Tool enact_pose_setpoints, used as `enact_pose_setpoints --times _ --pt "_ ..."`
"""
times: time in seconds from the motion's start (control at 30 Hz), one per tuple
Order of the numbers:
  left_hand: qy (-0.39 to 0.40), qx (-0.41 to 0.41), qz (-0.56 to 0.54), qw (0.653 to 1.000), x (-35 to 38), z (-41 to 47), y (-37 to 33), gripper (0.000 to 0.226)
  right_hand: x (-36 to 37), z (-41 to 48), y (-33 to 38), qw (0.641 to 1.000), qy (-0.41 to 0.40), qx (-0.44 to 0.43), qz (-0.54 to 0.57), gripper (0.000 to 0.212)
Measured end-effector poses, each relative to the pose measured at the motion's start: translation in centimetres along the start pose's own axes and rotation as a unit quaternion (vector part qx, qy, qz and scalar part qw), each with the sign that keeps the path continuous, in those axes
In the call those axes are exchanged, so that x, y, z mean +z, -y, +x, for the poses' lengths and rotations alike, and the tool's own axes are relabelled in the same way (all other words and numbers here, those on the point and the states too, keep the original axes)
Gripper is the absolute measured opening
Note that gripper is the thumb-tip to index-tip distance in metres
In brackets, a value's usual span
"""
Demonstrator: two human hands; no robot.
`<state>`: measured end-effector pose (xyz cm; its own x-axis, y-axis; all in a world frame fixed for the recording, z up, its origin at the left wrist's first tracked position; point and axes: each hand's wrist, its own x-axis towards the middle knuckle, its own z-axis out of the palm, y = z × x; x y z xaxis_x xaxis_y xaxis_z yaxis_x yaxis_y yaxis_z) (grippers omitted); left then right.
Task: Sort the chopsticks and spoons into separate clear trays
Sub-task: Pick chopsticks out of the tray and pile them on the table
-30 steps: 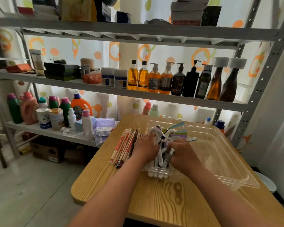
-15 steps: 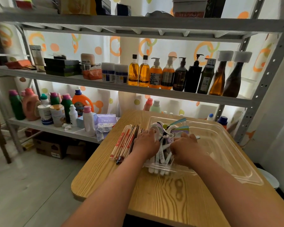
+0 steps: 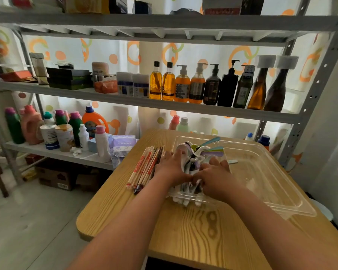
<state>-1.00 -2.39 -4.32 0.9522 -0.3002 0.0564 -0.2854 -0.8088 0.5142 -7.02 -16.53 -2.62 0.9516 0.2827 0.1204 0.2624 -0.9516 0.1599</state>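
Observation:
A clear plastic tray (image 3: 277, 184) lies on the wooden table (image 3: 193, 227). At its left end is a pile of spoons (image 3: 200, 152) in white, purple, green and blue. My left hand (image 3: 171, 168) and my right hand (image 3: 215, 177) are both in that pile, fingers curled round the spoon handles, thumbs close together. A bundle of chopsticks (image 3: 144, 168), some in red-printed paper sleeves, lies on the table just left of the tray, beside my left hand. The spoon handles under my hands are mostly hidden.
A grey metal shelf rack (image 3: 164, 106) stands behind the table with bottles (image 3: 213, 84) and detergent containers (image 3: 53, 127). Cardboard boxes (image 3: 57, 176) sit on the floor at the left. A white wall rises at the right.
My two hands have drawn closer together over the spoon handles, gathering the pile. The camera has tilted slightly; chopsticks and tray have not moved.

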Motion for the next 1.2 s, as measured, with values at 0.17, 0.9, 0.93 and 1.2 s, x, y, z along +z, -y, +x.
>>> enact_pose_setpoints --times 0.17,0.9,0.93,1.2 --pt "-0.001 0.001 0.008 1.0 0.1 0.2 0.1 0.098 0.0 0.0 -0.1 1.0 0.025 -0.003 -0.018 0.038" --pt "-0.005 -0.006 -0.036 0.999 0.0 0.2 0.0 0.094 1.2 1.9 1.3 0.99 0.017 0.139 -0.005 0.057" --pt "-0.004 -0.006 -0.035 0.999 0.0 0.2 0.0 0.093 1.1 1.9 1.3 0.991 0.015 0.132 -0.004 0.055" --pt "-0.007 -0.006 -0.027 1.0 0.1 0.3 0.1 0.092 -0.6 1.6 0.4 0.984 0.155 -0.02 0.088 0.022"
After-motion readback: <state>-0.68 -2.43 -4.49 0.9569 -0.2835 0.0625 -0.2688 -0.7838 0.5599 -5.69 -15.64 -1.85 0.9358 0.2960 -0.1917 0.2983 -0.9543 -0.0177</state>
